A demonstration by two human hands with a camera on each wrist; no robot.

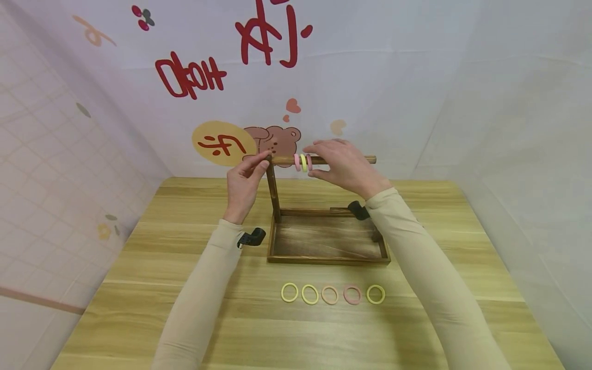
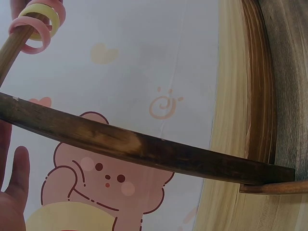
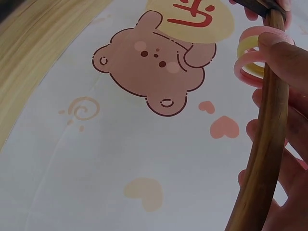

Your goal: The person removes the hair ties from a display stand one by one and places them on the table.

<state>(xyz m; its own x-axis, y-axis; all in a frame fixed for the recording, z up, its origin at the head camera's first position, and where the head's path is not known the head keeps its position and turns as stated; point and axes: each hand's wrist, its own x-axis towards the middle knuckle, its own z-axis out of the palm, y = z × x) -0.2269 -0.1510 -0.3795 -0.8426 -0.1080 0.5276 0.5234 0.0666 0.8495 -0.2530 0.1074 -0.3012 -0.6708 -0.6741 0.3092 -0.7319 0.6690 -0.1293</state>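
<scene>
- Pale wood-grain tabletop [image 1: 333, 339] spreads under and around the wooden stand [image 1: 328, 261], which is the landmark for every place below.
- Nearest, two cream sleeves [image 1: 199, 298] reach forward, one on each side of the stand, a black wrist camera [image 1: 252, 237] showing at the left cuff.
- Before the stand, five rings lie flat in a row, left to right: first yellow ring [image 1: 282, 293], second yellow ring [image 1: 311, 304], peach ring [image 1: 322, 294], pink ring [image 1: 345, 294], third yellow ring [image 1: 367, 294].
- At the stand's left end, the left hand [image 1: 242, 187] pinches the top of the upright post [image 1: 274, 190], its grip nearly closed there.
- Along the stand's crossbar [image 1: 284, 160], three rings encircle the wood: left pink ring [image 1: 297, 163], middle yellow ring [image 1: 303, 163], right pink ring [image 1: 309, 162].
- Beside them, the right hand [image 1: 344, 167] straddles the stand's crossbar, its grip partly spread; the thumb overlaps the rings, but I cannot tell how firmly it touches.
- Behind the stand, a white backdrop [image 1: 370, 103] carries a cartoon bear [image 1: 283, 141], a yellow oval [image 1: 208, 151] and red lettering [image 1: 292, 36].
</scene>
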